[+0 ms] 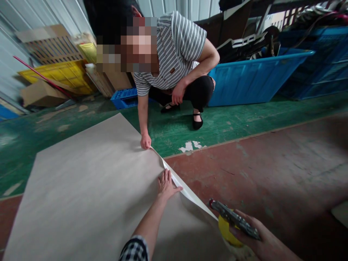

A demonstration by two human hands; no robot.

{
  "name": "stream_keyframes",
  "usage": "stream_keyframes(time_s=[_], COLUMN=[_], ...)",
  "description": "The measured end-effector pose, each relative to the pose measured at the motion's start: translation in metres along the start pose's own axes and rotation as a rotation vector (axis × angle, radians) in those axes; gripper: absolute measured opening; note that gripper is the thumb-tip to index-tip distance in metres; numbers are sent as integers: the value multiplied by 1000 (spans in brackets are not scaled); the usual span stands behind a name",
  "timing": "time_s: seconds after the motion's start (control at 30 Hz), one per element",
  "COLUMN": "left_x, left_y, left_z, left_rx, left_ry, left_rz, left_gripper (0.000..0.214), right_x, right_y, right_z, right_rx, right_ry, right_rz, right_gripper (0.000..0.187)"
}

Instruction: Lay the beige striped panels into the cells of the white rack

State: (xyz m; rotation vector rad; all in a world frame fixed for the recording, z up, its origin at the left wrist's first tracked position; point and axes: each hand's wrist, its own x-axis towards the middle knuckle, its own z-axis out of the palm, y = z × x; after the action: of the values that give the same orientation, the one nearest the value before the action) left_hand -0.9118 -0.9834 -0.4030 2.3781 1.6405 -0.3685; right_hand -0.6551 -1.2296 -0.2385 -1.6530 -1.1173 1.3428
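Note:
A large pale grey sheet (89,181) lies over the floor, with a white folded edge (190,193) along its right side. My left hand (166,185) rests flat on the sheet beside that edge, fingers and thumb stretched out, holding nothing. At the lower right, my right hand (252,232) is closed around a dark, worn tool with a round yellow part, which looks like a tape dispenser (233,219). Its front end is near the lower end of the folded edge; whether it touches the sheet I cannot tell. Across from me, a co-worker's hand (146,141) presses on the same edge.
The co-worker (176,54) squats on the green floor (168,121) beyond the sheet. A blue tub (244,81) with dark items stands behind, right of the co-worker. Yellow crates (59,76) and a cardboard box (42,93) sit at the back left. Reddish floor (258,166) extends right.

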Motion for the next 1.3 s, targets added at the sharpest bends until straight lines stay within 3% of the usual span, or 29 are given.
stream_keyframes(time_s=[0.47,0.7,1.13,1.3], left_x=[-3,-3,-2,-3], left_y=[-5,-5,-12,-11], left_z=[10,10,14,12], left_rx=[-9,-40,-65,-66], left_ry=[2,-4,-6,-15], left_rz=[3,-2,21,23], left_gripper=[127,130,132,136], right_x=[10,9,13,14], right_y=[6,15,7,5], right_z=[13,15,26,29], right_rx=[-29,-57,-46,-64], right_ry=[-62,13,-106,-73], right_rz=[21,38,26,50], right_gripper=[38,41,37,40])
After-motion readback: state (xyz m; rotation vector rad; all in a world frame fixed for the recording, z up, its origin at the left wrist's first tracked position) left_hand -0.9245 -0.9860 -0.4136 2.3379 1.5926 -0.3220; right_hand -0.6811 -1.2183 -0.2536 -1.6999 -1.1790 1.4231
